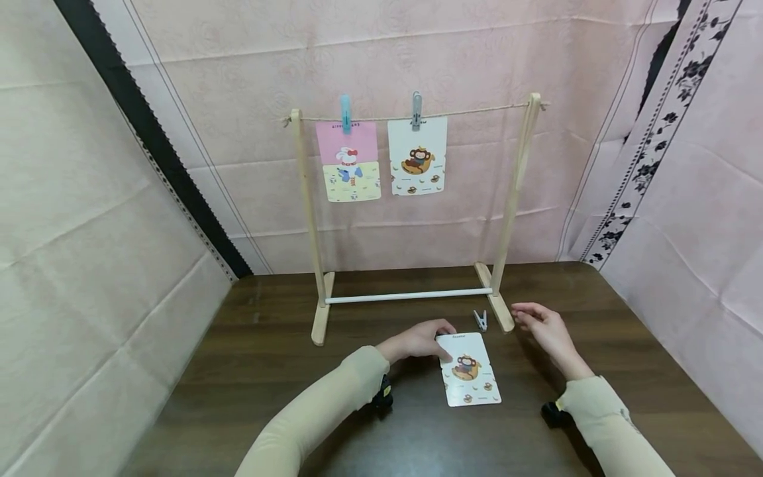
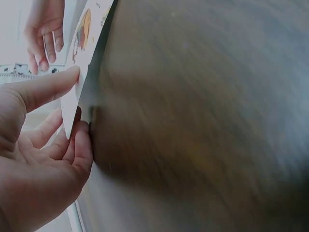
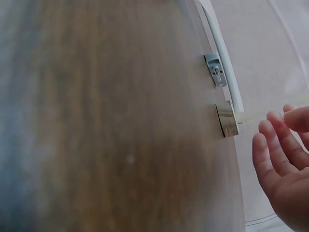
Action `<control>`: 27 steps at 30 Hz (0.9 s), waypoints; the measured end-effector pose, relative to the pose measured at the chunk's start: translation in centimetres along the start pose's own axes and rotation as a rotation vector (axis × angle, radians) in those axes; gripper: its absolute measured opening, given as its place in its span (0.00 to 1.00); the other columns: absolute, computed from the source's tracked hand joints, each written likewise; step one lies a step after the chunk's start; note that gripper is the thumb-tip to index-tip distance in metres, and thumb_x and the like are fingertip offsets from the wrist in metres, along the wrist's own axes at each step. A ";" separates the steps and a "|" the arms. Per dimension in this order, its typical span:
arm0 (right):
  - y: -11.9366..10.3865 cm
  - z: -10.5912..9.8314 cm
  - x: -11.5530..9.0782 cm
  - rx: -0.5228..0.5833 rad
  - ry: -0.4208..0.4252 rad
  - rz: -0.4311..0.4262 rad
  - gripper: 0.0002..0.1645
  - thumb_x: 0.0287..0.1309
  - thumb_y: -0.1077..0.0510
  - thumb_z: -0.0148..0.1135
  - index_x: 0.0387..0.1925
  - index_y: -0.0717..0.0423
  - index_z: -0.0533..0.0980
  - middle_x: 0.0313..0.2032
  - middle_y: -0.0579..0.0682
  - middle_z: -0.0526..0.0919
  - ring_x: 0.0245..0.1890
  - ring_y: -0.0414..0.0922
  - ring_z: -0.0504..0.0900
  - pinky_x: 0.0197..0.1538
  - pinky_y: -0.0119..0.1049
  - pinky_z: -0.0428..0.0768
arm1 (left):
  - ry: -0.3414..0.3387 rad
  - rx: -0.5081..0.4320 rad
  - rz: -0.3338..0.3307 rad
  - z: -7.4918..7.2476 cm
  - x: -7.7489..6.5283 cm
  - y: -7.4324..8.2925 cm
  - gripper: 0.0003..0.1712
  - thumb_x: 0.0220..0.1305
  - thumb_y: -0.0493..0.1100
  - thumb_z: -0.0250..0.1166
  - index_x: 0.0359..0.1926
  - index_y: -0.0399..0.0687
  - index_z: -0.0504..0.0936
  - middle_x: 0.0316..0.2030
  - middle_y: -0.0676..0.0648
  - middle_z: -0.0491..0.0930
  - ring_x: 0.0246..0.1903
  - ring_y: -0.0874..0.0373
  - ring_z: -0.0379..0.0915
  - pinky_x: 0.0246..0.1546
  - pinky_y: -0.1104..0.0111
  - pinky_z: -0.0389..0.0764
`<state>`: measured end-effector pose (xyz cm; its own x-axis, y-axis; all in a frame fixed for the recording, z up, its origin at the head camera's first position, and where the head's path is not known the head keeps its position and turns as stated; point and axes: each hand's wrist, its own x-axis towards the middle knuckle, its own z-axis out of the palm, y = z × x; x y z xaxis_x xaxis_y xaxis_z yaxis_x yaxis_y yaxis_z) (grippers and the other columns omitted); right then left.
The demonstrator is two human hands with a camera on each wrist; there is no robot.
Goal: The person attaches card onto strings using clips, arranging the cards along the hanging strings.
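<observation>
My left hand (image 1: pixel 422 339) pinches the upper left corner of a white card (image 1: pixel 469 391) printed with a monkey on a banana. In the left wrist view the thumb lies on the card's (image 2: pixel 72 104) face and the fingers are behind it. To the right, my right hand (image 1: pixel 544 329) is held over the table with nothing in it, its fingers loosely bent. The right wrist view shows that hand (image 3: pixel 285 159) near the rack's foot (image 3: pixel 227 119). A grey-blue clothespin (image 1: pixel 480 320) lies on the table just beyond the card.
A wooden rack (image 1: pixel 516 192) with a white lower bar (image 1: pixel 411 295) stands at the back. From its cord (image 1: pixel 477 111) hang a pink and yellow rabbit card (image 1: pixel 352 142) under a blue clothespin (image 1: pixel 346 114) and a monkey card (image 1: pixel 417 139) under a grey one. Cloth walls (image 1: pixel 89 265) enclose the table.
</observation>
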<state>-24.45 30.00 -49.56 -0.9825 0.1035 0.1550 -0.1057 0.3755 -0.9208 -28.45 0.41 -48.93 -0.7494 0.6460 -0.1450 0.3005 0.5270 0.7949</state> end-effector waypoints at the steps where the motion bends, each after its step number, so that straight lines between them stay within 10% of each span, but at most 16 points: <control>1: 0.0 0.1 0.1 -0.012 -0.004 0.004 0.21 0.75 0.58 0.54 0.59 0.70 0.75 0.54 0.69 0.80 0.45 0.41 0.83 0.45 0.32 0.82 | 0.000 -0.010 0.000 -0.2 -0.1 -0.2 0.27 0.55 0.37 0.77 0.54 0.47 0.78 0.44 0.53 0.78 0.40 0.62 0.72 0.41 0.71 0.75; 27: -0.4 1.7 1.7 -0.202 -0.083 -0.063 0.20 0.75 0.57 0.55 0.58 0.67 0.78 0.51 0.63 0.84 0.48 0.48 0.82 0.41 0.26 0.77 | 0.020 -0.159 -0.048 -3.9 -3.0 -3.2 0.26 0.54 0.32 0.76 0.54 0.44 0.79 0.41 0.47 0.79 0.39 0.57 0.74 0.39 0.67 0.77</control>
<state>-26.33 28.44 -49.53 -0.9851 0.0009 0.1722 -0.1426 0.5565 -0.8185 -29.41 -5.36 -48.71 -0.7724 0.6107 -0.1745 0.1682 0.4616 0.8710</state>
